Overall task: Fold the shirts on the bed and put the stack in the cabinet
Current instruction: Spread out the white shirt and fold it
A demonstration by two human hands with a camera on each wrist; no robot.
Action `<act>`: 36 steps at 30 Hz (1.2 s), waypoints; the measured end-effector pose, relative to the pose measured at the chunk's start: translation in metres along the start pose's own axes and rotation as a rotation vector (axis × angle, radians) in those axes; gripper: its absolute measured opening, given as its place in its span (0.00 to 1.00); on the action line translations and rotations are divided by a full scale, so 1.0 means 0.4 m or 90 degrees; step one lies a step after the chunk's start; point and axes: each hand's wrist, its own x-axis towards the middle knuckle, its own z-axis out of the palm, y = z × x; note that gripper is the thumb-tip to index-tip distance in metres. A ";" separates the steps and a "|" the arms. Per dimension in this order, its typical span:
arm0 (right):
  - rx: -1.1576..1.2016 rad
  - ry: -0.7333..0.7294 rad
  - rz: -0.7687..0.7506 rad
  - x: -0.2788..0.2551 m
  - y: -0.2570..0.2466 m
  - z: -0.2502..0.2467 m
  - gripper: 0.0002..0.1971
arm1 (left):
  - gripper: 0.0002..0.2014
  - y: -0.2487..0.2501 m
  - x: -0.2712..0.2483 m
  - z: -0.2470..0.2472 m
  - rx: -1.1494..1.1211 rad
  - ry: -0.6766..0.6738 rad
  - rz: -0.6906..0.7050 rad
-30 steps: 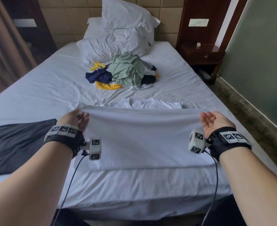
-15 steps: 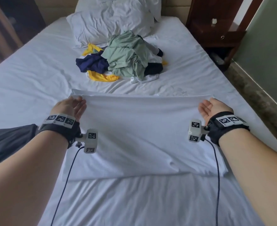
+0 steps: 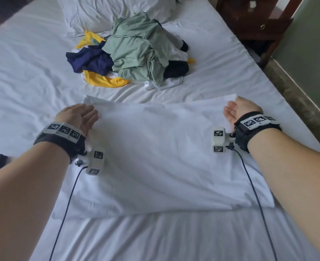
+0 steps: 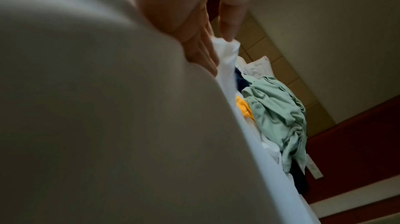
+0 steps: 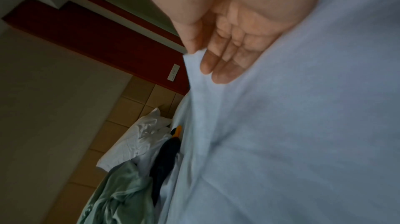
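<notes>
White shirt [image 3: 163, 159] spread flat on the bed [image 3: 23, 76], just short of the clothes pile [image 3: 136, 53]. Left hand [image 3: 78, 117] and right hand [image 3: 239, 110] pinching far corners. Lay corners square, then smooth.

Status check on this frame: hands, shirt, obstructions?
Left hand, right hand: each pinching a far corner of the white shirt. Shirt folded over, flat on bed. Unfolded pile beyond, not obstructing.

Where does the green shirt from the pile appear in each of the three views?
Head: green shirt at top centre, on the clothes pile.
Left wrist: right of centre, beyond the white shirt.
Right wrist: bottom left corner.
Shared landmark: the pillow behind the pile.
</notes>
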 end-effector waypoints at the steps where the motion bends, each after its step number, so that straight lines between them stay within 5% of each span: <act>1: 0.003 -0.004 -0.003 -0.004 0.005 -0.001 0.10 | 0.22 -0.003 -0.005 -0.005 -0.008 0.001 -0.004; 4: -0.033 -0.027 -0.058 -0.035 0.006 -0.020 0.12 | 0.23 0.010 -0.048 -0.018 -0.004 0.007 0.041; 9: -0.381 -0.062 -0.180 -0.116 0.009 -0.147 0.11 | 0.06 0.003 -0.179 -0.064 0.269 0.009 0.147; 13: -0.510 -0.005 -0.173 -0.181 0.004 -0.295 0.13 | 0.05 -0.006 -0.254 -0.143 0.236 0.030 0.087; 17: -0.594 -0.001 -0.041 -0.258 0.005 -0.417 0.08 | 0.04 -0.017 -0.296 -0.250 0.195 0.090 -0.008; 20: -0.542 -0.028 0.067 -0.303 0.044 -0.488 0.23 | 0.11 -0.044 -0.335 -0.334 0.230 0.123 -0.037; 25: -0.449 -0.093 0.086 -0.354 0.110 -0.562 0.18 | 0.11 -0.085 -0.433 -0.444 0.362 0.159 -0.070; 29: -0.315 -0.121 0.069 -0.367 0.137 -0.574 0.07 | 0.20 -0.103 -0.452 -0.462 0.459 0.135 -0.056; 36: -0.332 -0.103 0.077 -0.378 0.143 -0.563 0.10 | 0.41 -0.119 -0.467 -0.449 0.470 0.114 -0.049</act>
